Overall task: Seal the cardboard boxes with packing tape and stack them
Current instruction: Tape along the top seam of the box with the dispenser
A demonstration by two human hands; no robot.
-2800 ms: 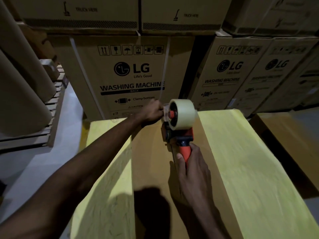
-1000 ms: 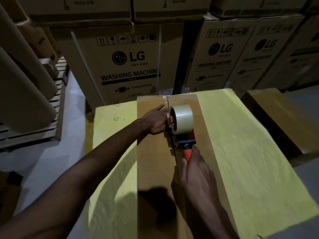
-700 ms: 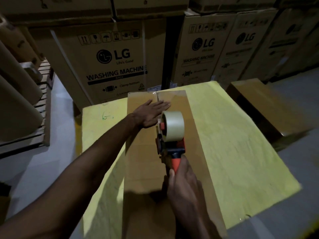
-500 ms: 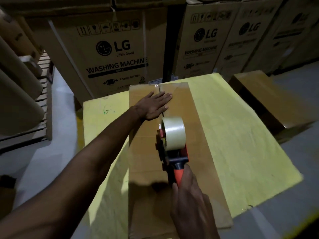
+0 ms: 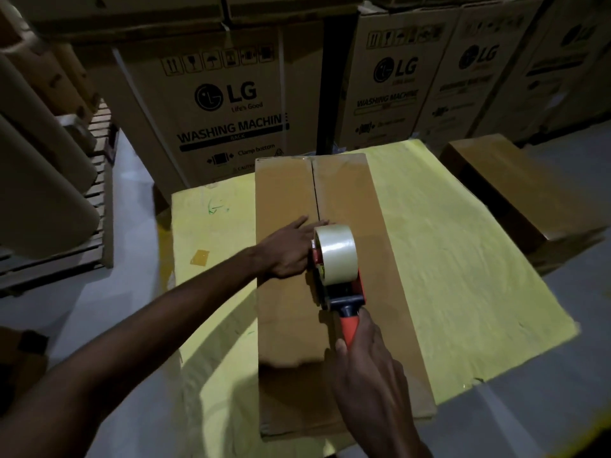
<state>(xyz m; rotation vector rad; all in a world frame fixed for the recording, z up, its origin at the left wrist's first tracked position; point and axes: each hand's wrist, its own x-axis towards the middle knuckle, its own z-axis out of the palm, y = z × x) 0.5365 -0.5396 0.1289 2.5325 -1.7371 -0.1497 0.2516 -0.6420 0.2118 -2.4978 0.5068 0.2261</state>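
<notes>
The right hand (image 5: 370, 365) grips the tape dispenser's (image 5: 337, 269) orange handle. The left hand (image 5: 291, 246) presses flat, fingers straight, on the brown cardboard box (image 5: 284, 312), which lies mid yellow sheet (image 5: 463, 259).

Right hand (image 5: 370, 365) gripping tape dispenser (image 5: 337, 259) on cardboard box (image 5: 287, 309), left hand (image 5: 291, 249) pressing flat

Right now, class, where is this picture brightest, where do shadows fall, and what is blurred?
Head view: brightest on the yellow sheet; the tape roll glints; shadows darken the near end of the cardboard box; the printed cartons are dim, those at far right blurred.
</notes>
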